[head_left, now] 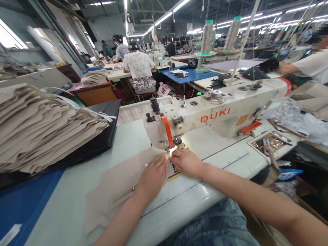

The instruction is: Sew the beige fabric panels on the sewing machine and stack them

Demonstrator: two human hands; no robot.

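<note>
A beige fabric panel (110, 184) lies on the sewing machine's bed, its far edge under the needle area. My left hand (153, 176) rests flat on that panel, fingers stretched toward the presser foot. Close by on the right, my right hand (186, 162) has its fingers pinched together at the panel's edge near the needle; the fabric between the fingertips is mostly hidden. The white sewing machine (189, 118) carries an orange lever guard (167, 131), and a small lamp lights the stitching spot. A narrow strip with a zipper-like metal piece (133, 188) shows on the panel.
A tall stack of beige fabric pieces (46, 130) sits at left on a black sheet (107, 136). At right is a small parts tray (273, 145) holding scissors and metal bits. Thread cones (207, 37) stand behind the machine. Several people work at tables beyond.
</note>
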